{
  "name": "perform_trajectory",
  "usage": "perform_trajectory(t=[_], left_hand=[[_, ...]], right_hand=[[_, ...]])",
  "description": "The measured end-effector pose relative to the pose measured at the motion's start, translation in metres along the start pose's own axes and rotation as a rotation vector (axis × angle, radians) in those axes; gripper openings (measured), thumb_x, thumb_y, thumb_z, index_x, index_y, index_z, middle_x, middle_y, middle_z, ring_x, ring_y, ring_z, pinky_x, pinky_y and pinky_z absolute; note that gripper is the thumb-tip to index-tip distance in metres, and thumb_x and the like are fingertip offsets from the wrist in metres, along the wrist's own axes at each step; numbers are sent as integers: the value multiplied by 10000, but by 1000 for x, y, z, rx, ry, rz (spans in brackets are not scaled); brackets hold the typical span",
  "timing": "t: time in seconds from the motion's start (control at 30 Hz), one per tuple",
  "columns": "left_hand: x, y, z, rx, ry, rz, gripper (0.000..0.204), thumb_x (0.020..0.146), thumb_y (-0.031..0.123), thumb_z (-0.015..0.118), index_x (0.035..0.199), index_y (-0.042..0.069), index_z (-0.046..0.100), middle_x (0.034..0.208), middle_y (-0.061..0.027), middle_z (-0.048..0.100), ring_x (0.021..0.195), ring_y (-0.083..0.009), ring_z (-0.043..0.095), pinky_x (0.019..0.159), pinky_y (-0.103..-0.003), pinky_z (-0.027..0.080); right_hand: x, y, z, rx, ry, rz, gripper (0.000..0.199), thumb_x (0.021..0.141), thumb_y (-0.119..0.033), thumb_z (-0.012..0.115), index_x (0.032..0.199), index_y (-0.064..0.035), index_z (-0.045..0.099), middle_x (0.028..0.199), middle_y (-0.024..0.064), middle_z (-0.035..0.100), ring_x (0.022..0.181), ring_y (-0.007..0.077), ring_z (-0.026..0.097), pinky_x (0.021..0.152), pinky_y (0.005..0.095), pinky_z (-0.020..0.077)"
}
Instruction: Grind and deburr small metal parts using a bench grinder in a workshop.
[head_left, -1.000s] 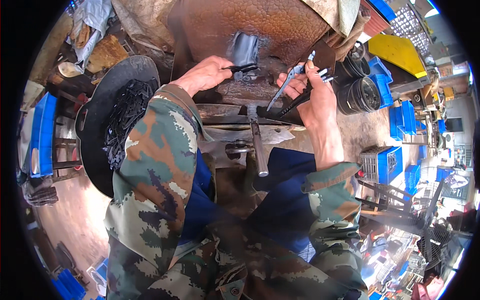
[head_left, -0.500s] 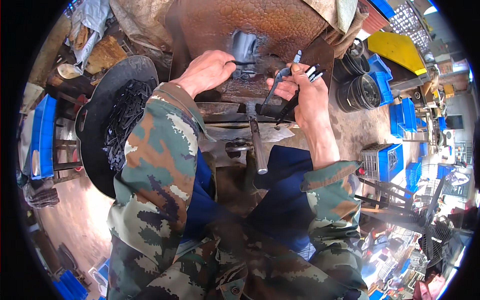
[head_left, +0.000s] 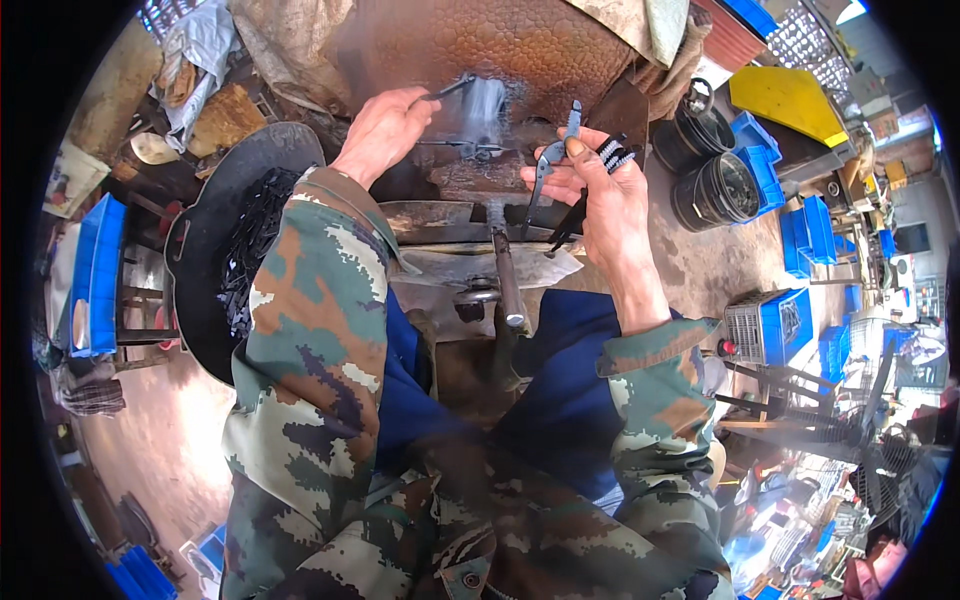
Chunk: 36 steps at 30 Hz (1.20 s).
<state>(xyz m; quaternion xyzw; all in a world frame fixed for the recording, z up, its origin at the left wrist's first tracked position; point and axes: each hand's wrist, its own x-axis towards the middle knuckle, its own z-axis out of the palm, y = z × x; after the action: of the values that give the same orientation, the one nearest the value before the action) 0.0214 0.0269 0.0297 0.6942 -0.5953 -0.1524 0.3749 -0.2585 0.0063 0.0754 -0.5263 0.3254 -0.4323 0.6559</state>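
Note:
My left hand (head_left: 385, 130) is closed on a thin dark metal piece (head_left: 450, 88), which sticks out past the fingertips toward a pale, shiny worn patch (head_left: 486, 108) on the rusty brown machine housing. Just below that patch lies another slim dark part (head_left: 462, 146), by a small metal fixture. On the other side, my right hand (head_left: 608, 190) grips several dark metal plier halves with toothed jaws. One plier half (head_left: 545, 165) stands out between thumb and fingers, its toothed end up; the others are bunched in the palm.
A black basin (head_left: 205, 225) full of dark metal strips stands at my left. Black buckets (head_left: 715, 190) and blue crates (head_left: 785, 325) are to the right. A metal bar (head_left: 508, 280) points toward me from the machine, between my knees. A fan (head_left: 880, 450) stands at lower right.
My left hand has moved up and left from the fixture, and the metal piece in it now points up. My right hand has shifted slightly left, its plier halves still held.

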Motion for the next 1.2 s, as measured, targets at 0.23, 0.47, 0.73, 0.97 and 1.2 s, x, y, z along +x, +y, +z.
perform_trajectory(t=[0.23, 0.47, 0.73, 0.97, 1.2], left_hand=[[0, 16, -1, -170, 37, -31, 329, 974, 213, 475, 1107, -18, 667, 860, -35, 660, 816, -115, 596, 770, -267, 495], [-3, 18, -4, -189, 77, -57, 323, 970, 217, 473, 1084, -10, 672, 841, -34, 659, 788, -122, 594, 758, -277, 500], [-2, 21, -6, -226, 111, -79, 331, 954, 244, 484, 1075, 7, 680, 797, -28, 658, 765, -139, 597, 720, -284, 482], [-4, 27, -12, -265, 243, -3, 329, 911, 340, 524, 916, 61, 699, 806, -148, 693, 812, -358, 665, 768, -451, 508], [3, 67, 22, -246, 504, 2, 270, 851, 305, 580, 856, 69, 709, 845, -191, 696, 851, -410, 668, 797, -498, 545]], right_hand=[[-5, 4, -16, 192, 114, 171, 218, 998, -203, 588, 1079, -2, 568, 872, 74, 603, 713, 202, 687, 626, 364, 607], [-31, 23, -20, -96, 82, 239, 109, 923, -147, 679, 942, -43, 651, 704, 31, 606, 438, 76, 462, 404, 264, 441], [-65, 44, -15, -950, -507, -394, 343, 800, 28, 643, 1132, -55, 658, 1236, 107, 641, 1102, 320, 638, 899, 362, 525], [-52, 53, -6, -836, -515, -453, 396, 755, 14, 747, 1138, -25, 654, 1230, 142, 648, 1164, 302, 620, 944, 376, 513], [-21, 24, 16, -553, -49, -135, 273, 883, -16, 686, 1153, -3, 649, 1234, 109, 643, 868, 125, 635, 553, 226, 564]])
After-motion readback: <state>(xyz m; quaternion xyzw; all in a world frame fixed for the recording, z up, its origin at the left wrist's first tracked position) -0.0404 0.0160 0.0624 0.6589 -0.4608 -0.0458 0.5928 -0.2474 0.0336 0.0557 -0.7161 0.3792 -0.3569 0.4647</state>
